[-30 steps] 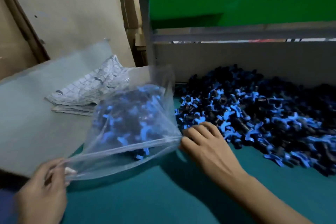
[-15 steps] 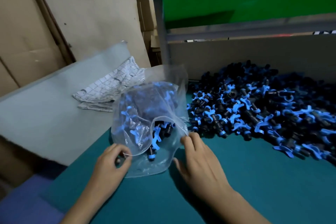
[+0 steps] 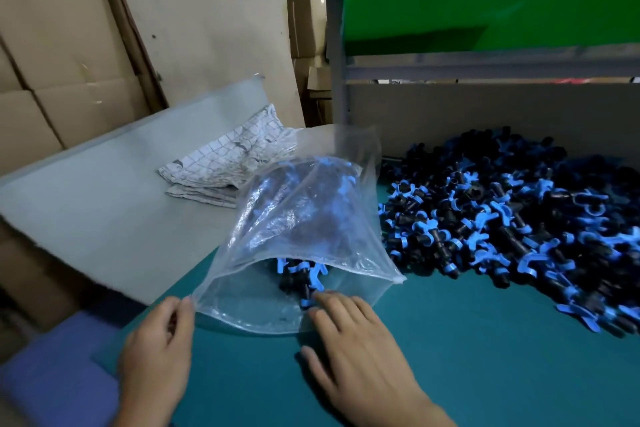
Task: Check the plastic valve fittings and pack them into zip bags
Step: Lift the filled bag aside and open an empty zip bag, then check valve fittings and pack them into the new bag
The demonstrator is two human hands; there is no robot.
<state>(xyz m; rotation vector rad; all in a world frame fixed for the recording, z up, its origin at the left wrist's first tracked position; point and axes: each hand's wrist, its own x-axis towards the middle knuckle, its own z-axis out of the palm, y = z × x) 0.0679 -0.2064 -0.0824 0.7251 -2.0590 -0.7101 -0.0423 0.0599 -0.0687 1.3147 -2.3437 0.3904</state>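
I see one zip bag (image 3: 298,232) lying on the green mat (image 3: 485,340), mouth toward me and gaping, partly filled with fittings. My left hand (image 3: 157,354) pinches the bag's near-left corner of the mouth between thumb and fingers. My right hand (image 3: 356,340) lies flat at the mouth's lower lip, fingers straight and spread a little, fingertips (image 3: 320,298) touching the film and one blue-handled fitting at the opening; it grips nothing.

The loose pile (image 3: 512,218) of black-and-blue fittings sits just right of the bag, touching or nearly touching its side. I cannot count them; there are far too many and they overlap. Inside the bag only a few show clearly at the mouth; the rest are a blur behind the film.

My worry is spillage. The mouth is open and low, with fittings sitting right at the lip, so if I lift the left corner or drag the bag toward me, some could slide out onto the mat. The film is slack and slippery, so the left pinch could slip under the load. A fitting caught across the zip track would stop it sealing. Loose ones from the pile could also be mistaken for checked ones.

Behind the bag, on one grey board (image 3: 104,204), lies one folded checked cloth (image 3: 232,163).
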